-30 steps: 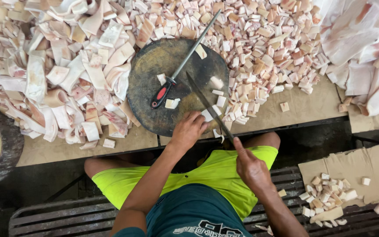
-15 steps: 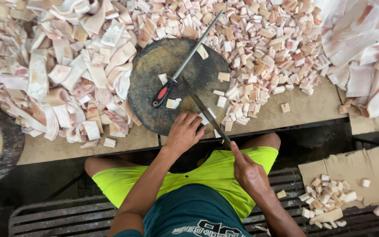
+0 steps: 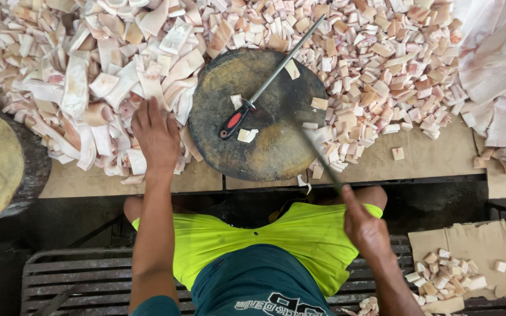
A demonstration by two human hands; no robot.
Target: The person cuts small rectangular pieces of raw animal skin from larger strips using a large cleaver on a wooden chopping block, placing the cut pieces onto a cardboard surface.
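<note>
Nearest: right hand (image 3: pixel 365 229) over lap, fist clamped on knife (image 3: pixel 318 157) handle, blade angled up across board edge. Cardboard (image 3: pixel 487 246) at lower right w/ small heap of cubes (image 3: pixel 443 276), approx. a dozen-plus. Left hand (image 3: pixel 156 136) fingers together, flat on pale strips (image 3: pixel 83 88), gripping nothing. 1 round dark board (image 3: pixel 265 117) betw. piles: 1 steel rod (image 3: pixel 265 88), red-black handle, lying on it w/ approx. 6 loose bits. Beyond: big pile of cut pieces (image 3: pixel 376 64), too many to count.
</note>
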